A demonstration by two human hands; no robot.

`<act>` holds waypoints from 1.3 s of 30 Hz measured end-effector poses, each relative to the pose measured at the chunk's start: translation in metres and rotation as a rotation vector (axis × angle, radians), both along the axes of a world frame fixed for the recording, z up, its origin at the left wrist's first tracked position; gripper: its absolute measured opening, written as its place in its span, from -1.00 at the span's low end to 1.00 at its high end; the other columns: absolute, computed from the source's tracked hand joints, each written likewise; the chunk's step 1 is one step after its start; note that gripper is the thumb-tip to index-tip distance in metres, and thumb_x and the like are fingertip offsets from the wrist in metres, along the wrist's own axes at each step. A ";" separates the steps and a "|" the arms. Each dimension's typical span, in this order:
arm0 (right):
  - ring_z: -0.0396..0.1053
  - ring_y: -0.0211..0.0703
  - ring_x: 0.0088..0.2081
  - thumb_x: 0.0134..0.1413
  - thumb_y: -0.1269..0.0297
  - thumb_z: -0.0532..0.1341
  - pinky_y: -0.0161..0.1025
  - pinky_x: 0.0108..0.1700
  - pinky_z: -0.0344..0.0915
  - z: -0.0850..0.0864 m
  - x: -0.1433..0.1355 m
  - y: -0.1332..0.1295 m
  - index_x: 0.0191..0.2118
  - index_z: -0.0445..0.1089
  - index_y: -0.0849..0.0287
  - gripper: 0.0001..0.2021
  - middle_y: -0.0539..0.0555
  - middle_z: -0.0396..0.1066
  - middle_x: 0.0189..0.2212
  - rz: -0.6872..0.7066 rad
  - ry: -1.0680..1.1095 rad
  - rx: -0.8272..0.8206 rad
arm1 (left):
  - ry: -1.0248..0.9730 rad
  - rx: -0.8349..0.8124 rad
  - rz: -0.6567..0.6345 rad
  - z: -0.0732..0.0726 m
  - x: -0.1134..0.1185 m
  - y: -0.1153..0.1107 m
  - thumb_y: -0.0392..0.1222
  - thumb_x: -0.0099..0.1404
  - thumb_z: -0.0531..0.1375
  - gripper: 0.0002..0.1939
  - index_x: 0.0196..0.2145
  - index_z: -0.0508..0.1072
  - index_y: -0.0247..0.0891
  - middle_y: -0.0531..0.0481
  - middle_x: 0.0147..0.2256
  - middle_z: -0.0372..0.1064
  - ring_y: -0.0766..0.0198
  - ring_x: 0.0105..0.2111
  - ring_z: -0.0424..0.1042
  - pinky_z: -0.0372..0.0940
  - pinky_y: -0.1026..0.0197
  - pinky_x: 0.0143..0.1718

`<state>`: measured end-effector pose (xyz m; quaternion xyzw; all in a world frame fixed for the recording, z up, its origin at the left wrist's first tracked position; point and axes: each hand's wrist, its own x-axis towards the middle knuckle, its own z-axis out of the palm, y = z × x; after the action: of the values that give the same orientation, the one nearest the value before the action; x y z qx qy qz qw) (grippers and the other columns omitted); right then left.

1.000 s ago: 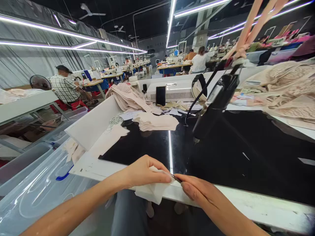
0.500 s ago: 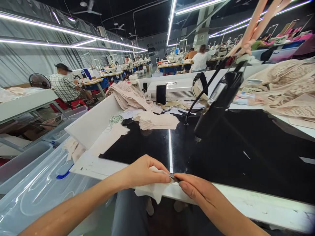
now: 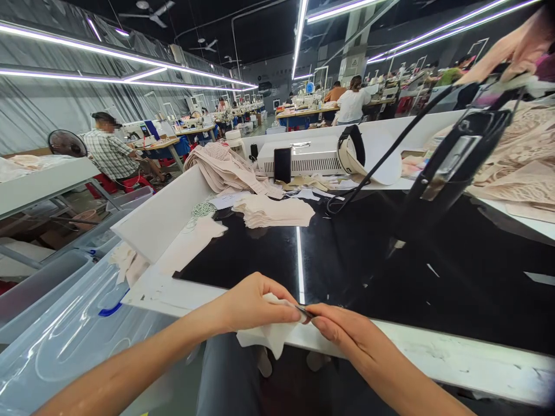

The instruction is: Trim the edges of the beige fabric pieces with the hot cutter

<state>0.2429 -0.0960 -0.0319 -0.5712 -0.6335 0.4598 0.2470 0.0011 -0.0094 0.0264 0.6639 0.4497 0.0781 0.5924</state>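
Note:
At the table's front edge, my left hand pinches a piece of white fabric, whose loose part droops below the fingers. Close against it, my right hand is closed on a small dark metal tool. The tool's tip meets the fabric at my left fingertips. Most of the tool lies hidden inside my hand, so I cannot tell its kind. Beyond my hands lies the glossy black tabletop.
A black tool with a cable hangs at right on a pink cord. Stacked pale fabric pieces lie behind my hands, near a phone and a white box. Clear plastic bins stand at left; co-workers sit farther off.
The hanging black tool has swung to the right. Both hands stay nearly in place, still closed on the fabric and the metal tool.

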 end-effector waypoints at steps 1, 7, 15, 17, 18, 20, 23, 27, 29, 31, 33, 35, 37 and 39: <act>0.71 0.39 0.36 0.50 -0.46 -0.01 0.20 0.51 0.55 -0.002 0.000 0.000 0.24 0.81 -0.03 -0.18 0.27 0.79 0.30 -0.006 -0.003 -0.001 | 0.003 0.001 -0.004 0.000 0.000 0.000 0.15 0.21 0.51 -0.59 -0.19 0.91 -0.23 0.06 -0.38 0.54 0.26 -0.33 0.34 0.15 0.20 -0.31; 0.69 0.38 0.39 0.55 -0.47 0.00 0.18 0.52 0.55 -0.009 0.002 -0.001 0.28 0.79 -0.06 -0.20 0.24 0.79 0.32 -0.003 0.011 0.026 | 0.009 -0.003 0.007 -0.003 0.000 0.000 0.19 0.19 0.52 -0.56 -0.21 0.88 -0.25 0.05 -0.39 0.51 0.24 -0.32 0.35 0.18 0.20 -0.29; 0.78 0.24 0.25 0.71 -0.38 -0.03 0.01 0.27 0.70 -0.010 0.001 -0.006 0.29 0.78 -0.09 -0.27 0.19 0.82 0.20 0.021 -0.016 0.141 | 0.030 0.011 0.014 -0.005 0.002 -0.003 0.12 0.20 0.53 -0.63 -0.24 0.86 -0.26 0.06 -0.40 0.46 0.23 -0.30 0.30 0.14 0.20 -0.29; 0.80 0.21 0.19 0.74 -0.34 -0.04 -0.01 0.22 0.72 -0.011 0.001 -0.005 0.28 0.78 -0.09 -0.29 0.17 0.84 0.15 0.044 -0.032 0.176 | 0.039 0.010 0.017 -0.004 0.002 -0.003 0.11 0.22 0.53 -0.63 -0.23 0.87 -0.26 0.06 -0.41 0.46 0.23 -0.31 0.30 0.13 0.20 -0.30; 0.80 0.20 0.19 0.75 -0.33 -0.04 -0.02 0.22 0.72 -0.012 0.001 -0.004 0.29 0.77 -0.10 -0.30 0.17 0.84 0.14 0.053 -0.035 0.186 | 0.044 0.009 0.018 -0.004 0.002 -0.003 0.11 0.22 0.53 -0.63 -0.23 0.87 -0.27 0.06 -0.42 0.44 0.23 -0.31 0.29 0.12 0.20 -0.31; 0.80 0.19 0.20 0.76 -0.33 -0.03 -0.03 0.23 0.72 -0.013 0.001 -0.003 0.30 0.77 -0.10 -0.31 0.16 0.84 0.15 0.062 -0.035 0.196 | 0.050 0.008 0.019 -0.004 0.002 -0.004 0.12 0.22 0.53 -0.62 -0.21 0.88 -0.26 0.07 -0.43 0.41 0.23 -0.33 0.26 0.10 0.19 -0.31; 0.81 0.20 0.19 0.76 -0.29 -0.04 -0.03 0.19 0.72 -0.013 -0.001 -0.003 0.24 0.78 -0.10 -0.33 0.15 0.85 0.13 0.039 -0.040 0.214 | 0.055 0.018 0.018 -0.005 0.002 -0.005 0.14 0.22 0.52 -0.59 -0.19 0.90 -0.25 0.07 -0.42 0.44 0.24 -0.34 0.25 0.10 0.17 -0.31; 0.83 0.19 0.12 0.74 -0.23 -0.03 -0.03 0.13 0.70 -0.008 -0.004 -0.004 0.14 0.77 -0.09 -0.37 0.15 0.85 0.11 0.027 -0.048 0.215 | 0.067 0.025 0.011 -0.005 0.002 -0.006 0.13 0.24 0.48 -0.60 -0.21 0.89 -0.26 0.08 -0.42 0.40 0.24 -0.35 0.25 0.09 0.17 -0.32; 0.83 0.20 0.11 0.73 -0.22 -0.03 -0.01 0.14 0.70 -0.006 -0.004 -0.004 0.13 0.76 -0.08 -0.38 0.15 0.85 0.08 0.035 -0.064 0.183 | 0.075 0.023 0.009 -0.004 0.002 -0.006 0.12 0.25 0.47 -0.61 -0.22 0.88 -0.27 0.09 -0.44 0.38 0.25 -0.35 0.24 0.09 0.17 -0.33; 0.82 0.22 0.09 0.72 -0.22 -0.05 0.03 0.14 0.69 -0.007 -0.003 -0.003 0.11 0.76 -0.08 -0.37 0.15 0.85 0.08 0.040 -0.085 0.154 | 0.083 0.019 0.010 -0.004 0.002 -0.007 0.12 0.26 0.47 -0.61 -0.23 0.87 -0.27 0.09 -0.44 0.37 0.24 -0.35 0.25 0.11 0.17 -0.33; 0.81 0.25 0.13 0.72 -0.24 -0.06 0.06 0.17 0.67 -0.010 -0.001 -0.003 0.14 0.76 -0.08 -0.35 0.16 0.85 0.14 0.037 -0.090 0.135 | 0.087 0.017 0.010 -0.003 0.002 -0.008 0.13 0.25 0.47 -0.61 -0.24 0.86 -0.27 0.09 -0.44 0.37 0.24 -0.35 0.25 0.12 0.17 -0.33; 0.79 0.26 0.21 0.73 -0.27 -0.05 0.07 0.24 0.66 -0.015 0.001 -0.002 0.22 0.75 -0.10 -0.34 0.15 0.83 0.22 0.039 -0.073 0.126 | 0.094 0.017 0.004 -0.004 0.002 -0.008 0.13 0.24 0.47 -0.62 -0.26 0.84 -0.27 0.09 -0.45 0.35 0.24 -0.36 0.24 0.10 0.16 -0.33; 0.78 0.25 0.26 0.74 -0.29 -0.05 0.06 0.27 0.65 -0.018 0.002 -0.003 0.26 0.75 -0.11 -0.34 0.14 0.82 0.25 0.048 -0.057 0.127 | 0.098 0.017 0.001 -0.004 0.003 -0.008 0.14 0.23 0.46 -0.62 -0.28 0.83 -0.27 0.09 -0.46 0.32 0.24 -0.37 0.22 0.08 0.15 -0.34; 0.79 0.24 0.22 0.75 -0.28 -0.06 0.04 0.22 0.66 -0.019 0.002 -0.005 0.23 0.75 -0.10 -0.34 0.14 0.83 0.21 0.041 -0.048 0.151 | 0.099 0.017 0.003 -0.004 0.003 -0.008 0.16 0.22 0.47 -0.61 -0.28 0.82 -0.26 0.09 -0.46 0.32 0.23 -0.37 0.22 0.08 0.15 -0.34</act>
<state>0.2445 -0.1006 -0.0509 -0.5488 -0.6836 0.4020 0.2644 0.0043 -0.0170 0.0219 0.6711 0.4789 0.0498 0.5638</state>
